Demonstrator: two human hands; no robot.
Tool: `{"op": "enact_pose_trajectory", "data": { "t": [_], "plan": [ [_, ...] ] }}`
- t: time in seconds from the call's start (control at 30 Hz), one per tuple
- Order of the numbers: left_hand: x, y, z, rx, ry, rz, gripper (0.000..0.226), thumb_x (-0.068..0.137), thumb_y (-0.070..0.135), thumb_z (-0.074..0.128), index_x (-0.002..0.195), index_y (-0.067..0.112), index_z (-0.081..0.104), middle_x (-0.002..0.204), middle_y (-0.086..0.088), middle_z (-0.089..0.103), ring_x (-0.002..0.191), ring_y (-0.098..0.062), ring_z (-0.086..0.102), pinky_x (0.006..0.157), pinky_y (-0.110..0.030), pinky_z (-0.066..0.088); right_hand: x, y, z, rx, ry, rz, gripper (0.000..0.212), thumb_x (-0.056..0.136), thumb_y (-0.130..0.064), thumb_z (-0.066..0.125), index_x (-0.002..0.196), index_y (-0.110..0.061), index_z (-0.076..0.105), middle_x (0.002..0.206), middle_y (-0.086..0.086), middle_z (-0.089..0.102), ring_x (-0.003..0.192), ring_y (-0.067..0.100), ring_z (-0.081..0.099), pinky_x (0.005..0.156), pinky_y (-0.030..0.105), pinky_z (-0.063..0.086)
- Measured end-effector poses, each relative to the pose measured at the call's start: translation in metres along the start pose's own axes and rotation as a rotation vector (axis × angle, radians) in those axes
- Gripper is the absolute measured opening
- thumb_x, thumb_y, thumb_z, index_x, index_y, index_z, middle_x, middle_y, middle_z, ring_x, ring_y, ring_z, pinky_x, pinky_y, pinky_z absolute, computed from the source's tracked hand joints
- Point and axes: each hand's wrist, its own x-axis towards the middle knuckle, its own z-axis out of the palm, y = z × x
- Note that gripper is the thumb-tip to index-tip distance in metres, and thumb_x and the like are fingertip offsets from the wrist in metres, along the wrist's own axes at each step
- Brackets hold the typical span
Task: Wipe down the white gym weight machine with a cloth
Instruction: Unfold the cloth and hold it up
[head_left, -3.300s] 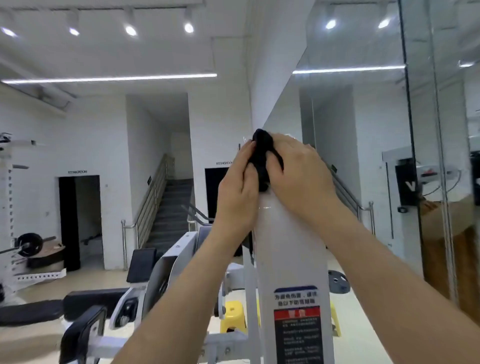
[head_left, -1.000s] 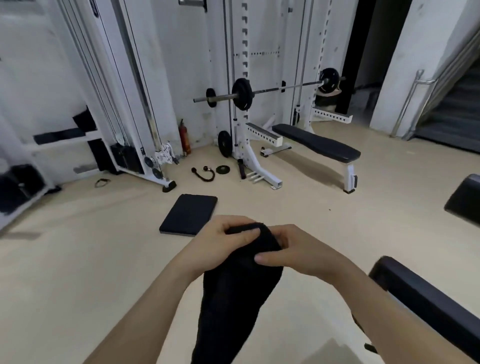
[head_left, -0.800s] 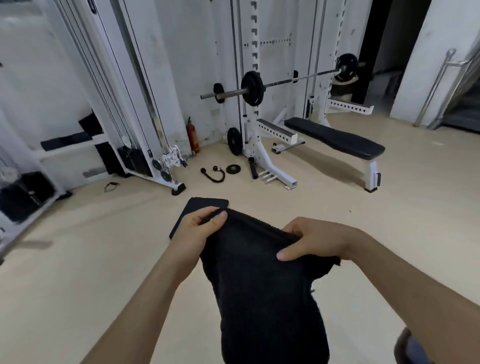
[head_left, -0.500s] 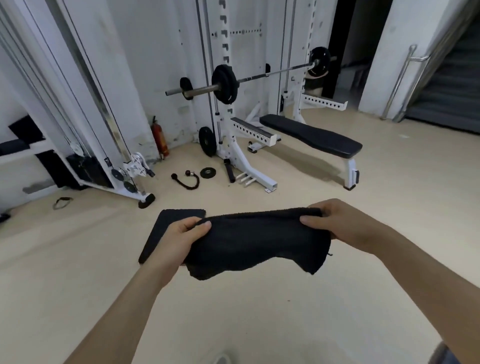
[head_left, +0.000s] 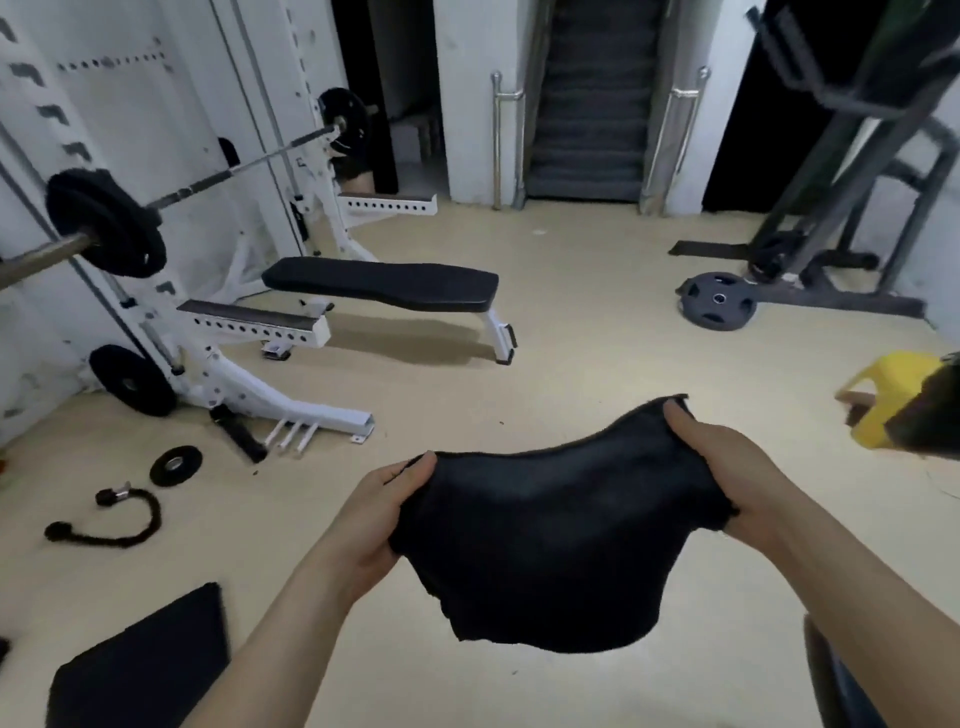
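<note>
Cloth (head_left: 550, 540): black towelling, spread slack in mid-air on the camera side of the flat bench (head_left: 384, 283). It touches no equipment, and its lower edge hangs free above the floor (head_left: 571, 364).
Left hand (head_left: 374, 519): grips the cloth's left edge, with the thumb over the top hem and the fingers tucked under the fabric.
Right hand (head_left: 727, 467): pinches the cloth's right edge and holds it higher than the left, so the top hem slopes.
White rack (head_left: 249, 322): just left of the bench, carrying a loaded barbell (head_left: 208, 179). It is the only white apparatus in view; whether it is the machine meant cannot be told.
Step in hand: judged to be opening out the cloth to find a fresh face. No wiping contact is being made.
Next move: calls for gathering the cloth into a pad in one hand, turning toward a white surface, and laying it flat with steady pressure.
Surroundings: a grey plate (head_left: 719, 301) lies well right of the bench. A yellow stool (head_left: 883, 395) stands further right and nearer the camera. A black mat (head_left: 145, 665) lies left of the bench and nearer still.
</note>
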Motion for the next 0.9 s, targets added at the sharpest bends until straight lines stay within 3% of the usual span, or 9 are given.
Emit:
{"op": "enact_pose_trajectory", "data": {
  "t": [0.1,0.27,0.33,0.4,0.47,0.53,0.6,0.77,0.9],
  "plan": [
    [0.090,0.012,0.029,0.005,-0.058,-0.032,0.032,0.096,0.042,0.054,0.107,0.017,0.073,0.115,-0.008,0.070,0.107,-0.021,0.067,0.074,-0.027,0.054,0.039,-0.010,-0.037,0.018,0.036,-0.047,0.024,0.086,-0.043,0.068,0.089,-0.021,0.076,0.101,0.011,0.074,0.087,0.027,0.073,0.061,0.032,0.055],
    [0.235,0.044,0.100,0.152,0.063,0.066,0.019,0.095,0.034,0.059,0.096,0.024,0.075,0.102,-0.001,0.074,0.096,-0.020,0.070,0.076,-0.032,0.051,0.125,-0.042,-0.108,-0.078,0.223,-0.174,0.033,0.098,-0.045,0.050,0.087,-0.026,0.075,0.088,0.000,0.075,0.080,0.013,0.072,0.060,0.022,0.052],
    [0.288,0.064,0.127,0.243,0.019,0.126,0.017,0.095,0.030,0.059,0.098,0.026,0.074,0.101,0.001,0.074,0.096,-0.018,0.070,0.076,-0.032,0.051,0.154,-0.056,-0.139,-0.199,0.299,-0.252,0.029,0.098,-0.038,0.050,0.086,-0.028,0.074,0.085,-0.006,0.074,0.080,0.007,0.069,0.069,0.021,0.051],
    [0.337,0.084,0.154,0.360,-0.042,0.181,0.015,0.094,0.026,0.061,0.095,0.030,0.075,0.097,0.004,0.075,0.092,-0.012,0.070,0.074,-0.026,0.051,0.181,-0.069,-0.171,-0.381,0.427,-0.304,0.029,0.095,-0.025,0.054,0.075,-0.035,0.072,0.073,-0.016,0.070,0.071,0.002,0.064,0.063,0.018,0.047],
    [0.384,0.100,0.184,0.487,-0.082,0.249,0.021,0.090,0.021,0.066,0.084,0.038,0.076,0.088,0.010,0.074,0.081,-0.003,0.069,0.068,-0.018,0.048,0.208,-0.082,-0.205,-0.487,0.575,-0.276,0.037,0.090,-0.013,0.057,0.067,-0.038,0.069,0.069,-0.018,0.068,0.072,0.006,0.063,0.064,0.026,0.051],
    [0.434,0.114,0.217,0.593,-0.085,0.299,0.028,0.085,0.019,0.070,0.075,0.045,0.074,0.083,0.019,0.071,0.079,0.001,0.066,0.069,-0.018,0.046,0.237,-0.092,-0.236,-0.403,0.656,-0.244,0.041,0.085,0.000,0.055,0.069,-0.034,0.071,0.072,-0.013,0.070,0.077,0.015,0.067,0.071,0.039,0.058],
    [0.486,0.123,0.249,0.670,-0.094,0.340,0.030,0.084,0.022,0.071,0.072,0.049,0.073,0.080,0.023,0.070,0.080,0.002,0.065,0.071,-0.021,0.047,0.265,-0.102,-0.263,-0.311,0.734,-0.244,0.042,0.081,0.005,0.055,0.072,-0.032,0.073,0.075,-0.012,0.071,0.082,0.017,0.067,0.074,0.039,0.059],
    [0.626,0.135,0.326,0.827,-0.181,0.387,0.023,0.091,0.029,0.060,0.074,0.040,0.070,0.076,0.021,0.070,0.078,0.001,0.063,0.064,-0.021,0.043,0.348,-0.121,-0.336,-0.312,0.830,-0.169,0.020,0.084,-0.016,0.063,0.077,-0.033,0.072,0.078,-0.015,0.070,0.081,0.008,0.064,0.062,0.022,0.045],
    [0.742,0.148,0.395,0.784,-0.354,0.342,0.028,0.094,0.013,0.052,0.083,0.031,0.070,0.080,0.013,0.069,0.079,-0.011,0.061,0.065,-0.026,0.044,0.413,-0.143,-0.396,-0.359,0.879,-0.093,0.015,0.089,-0.030,0.064,0.077,-0.026,0.072,0.073,0.000,0.070,0.074,0.020,0.066,0.066,0.032,0.050]
  ]
}}
